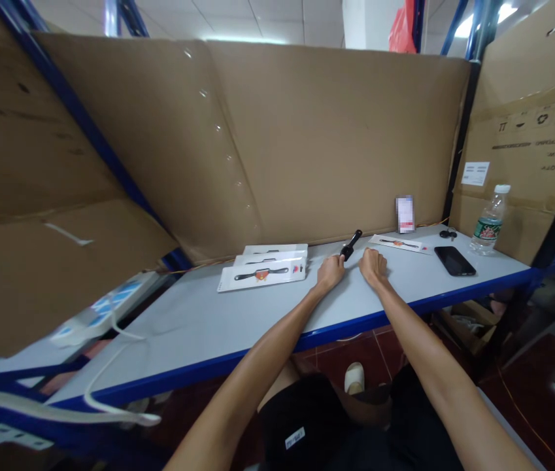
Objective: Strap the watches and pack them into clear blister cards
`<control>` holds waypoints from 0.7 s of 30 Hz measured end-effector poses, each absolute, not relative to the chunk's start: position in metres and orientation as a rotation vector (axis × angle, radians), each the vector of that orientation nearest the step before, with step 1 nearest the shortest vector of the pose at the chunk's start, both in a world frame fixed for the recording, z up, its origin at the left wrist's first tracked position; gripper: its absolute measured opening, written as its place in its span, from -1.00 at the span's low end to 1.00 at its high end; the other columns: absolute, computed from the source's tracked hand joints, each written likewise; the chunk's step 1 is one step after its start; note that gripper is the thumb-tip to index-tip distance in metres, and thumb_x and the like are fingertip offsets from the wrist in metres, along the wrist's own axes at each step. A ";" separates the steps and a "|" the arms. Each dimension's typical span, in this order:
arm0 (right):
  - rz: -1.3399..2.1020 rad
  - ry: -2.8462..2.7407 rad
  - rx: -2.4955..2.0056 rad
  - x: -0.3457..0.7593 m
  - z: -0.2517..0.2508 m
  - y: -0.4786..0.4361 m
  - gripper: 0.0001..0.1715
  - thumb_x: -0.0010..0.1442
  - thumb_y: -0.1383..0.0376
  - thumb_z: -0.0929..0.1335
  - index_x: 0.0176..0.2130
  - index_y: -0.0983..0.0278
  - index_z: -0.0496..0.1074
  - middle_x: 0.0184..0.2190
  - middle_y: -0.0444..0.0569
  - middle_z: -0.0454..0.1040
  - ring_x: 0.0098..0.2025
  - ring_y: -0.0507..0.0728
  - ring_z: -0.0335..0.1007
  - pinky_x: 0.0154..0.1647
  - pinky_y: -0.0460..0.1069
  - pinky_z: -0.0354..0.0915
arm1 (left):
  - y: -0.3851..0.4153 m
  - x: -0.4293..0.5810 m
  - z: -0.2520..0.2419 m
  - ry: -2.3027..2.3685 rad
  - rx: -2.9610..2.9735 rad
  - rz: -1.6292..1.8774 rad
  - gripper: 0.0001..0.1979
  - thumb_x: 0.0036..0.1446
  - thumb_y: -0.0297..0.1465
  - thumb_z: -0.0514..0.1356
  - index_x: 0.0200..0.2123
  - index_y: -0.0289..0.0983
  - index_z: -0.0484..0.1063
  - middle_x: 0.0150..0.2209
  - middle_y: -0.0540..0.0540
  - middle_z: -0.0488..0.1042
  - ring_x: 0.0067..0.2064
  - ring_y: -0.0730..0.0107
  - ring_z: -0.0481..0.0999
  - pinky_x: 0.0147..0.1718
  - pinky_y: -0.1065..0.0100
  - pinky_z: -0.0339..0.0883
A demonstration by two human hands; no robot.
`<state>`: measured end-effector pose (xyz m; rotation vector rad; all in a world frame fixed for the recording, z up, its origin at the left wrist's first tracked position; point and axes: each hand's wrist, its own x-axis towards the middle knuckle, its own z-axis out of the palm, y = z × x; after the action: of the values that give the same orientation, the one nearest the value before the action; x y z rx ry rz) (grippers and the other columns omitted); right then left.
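Note:
My left hand point(331, 271) is closed round one end of a black two-handled tool that looks like a spokeshave point(350, 246). Its free handle points up and away, just over the table. Close beside it, my right hand point(374, 264) is curled into a fist above the tabletop. Whatever may be inside those fingers is hidden. To the left lie several overlapping white packs point(262, 275), the front one showing a similar black spokeshave with an orange-red label. Another such pack point(397, 244) lies to the right, behind my right hand.
On the grey table point(193, 327), a black phone point(454, 260), a water bottle point(489, 222) and keys point(448, 233) are at the right. A lit phone point(405, 214) leans against the cardboard wall point(336, 144). White cable point(105, 373) hangs over the left edge near a power strip point(115, 304).

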<state>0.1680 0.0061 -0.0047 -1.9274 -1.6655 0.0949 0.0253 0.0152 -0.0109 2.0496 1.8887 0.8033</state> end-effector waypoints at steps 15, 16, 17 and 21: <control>0.974 -1.290 -1.142 0.156 -0.002 0.025 -0.69 0.39 0.21 0.26 -0.37 0.28 0.39 -0.53 -0.16 0.50 -0.70 -0.05 0.30 -0.71 -0.18 0.06 | 0.016 0.020 -0.013 0.920 1.278 1.118 -0.63 0.34 -0.17 0.09 -0.47 -0.22 0.20 -0.68 0.17 0.04 -0.71 0.63 -0.03 -0.70 0.52 -0.19; 0.999 -1.278 -1.132 0.156 -0.002 0.026 -0.72 0.38 0.26 0.26 -0.37 0.27 0.38 -0.54 -0.17 0.50 -0.70 -0.06 0.29 -0.72 -0.18 0.04 | 0.015 0.019 -0.012 0.912 1.258 1.119 -0.64 0.34 -0.17 0.09 -0.47 -0.22 0.20 -0.68 0.17 0.03 -0.71 0.63 -0.04 -0.71 0.52 -0.20; 1.011 -1.273 -1.133 0.155 -0.002 0.027 -0.74 0.36 0.30 0.25 -0.39 0.27 0.37 -0.54 -0.17 0.50 -0.71 -0.06 0.28 -0.72 -0.18 0.03 | 0.015 0.019 -0.012 0.910 1.243 1.117 -0.64 0.34 -0.17 0.08 -0.47 -0.22 0.19 -0.68 0.17 0.02 -0.72 0.63 -0.04 -0.71 0.53 -0.21; 0.883 -1.299 -1.214 0.152 -0.006 0.030 -0.74 0.28 0.33 0.25 -0.45 0.25 0.35 -0.57 -0.19 0.49 -0.69 -0.04 0.28 -0.62 -0.17 0.17 | 0.016 0.021 -0.011 0.930 1.218 1.125 -0.66 0.36 -0.21 0.06 -0.46 -0.22 0.19 -0.68 0.17 0.02 -0.72 0.63 -0.04 -0.71 0.52 -0.22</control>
<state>0.1521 0.0297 -0.0058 -1.2140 -1.2990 0.8833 0.0211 0.0160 -0.0110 1.2179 0.9297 1.1251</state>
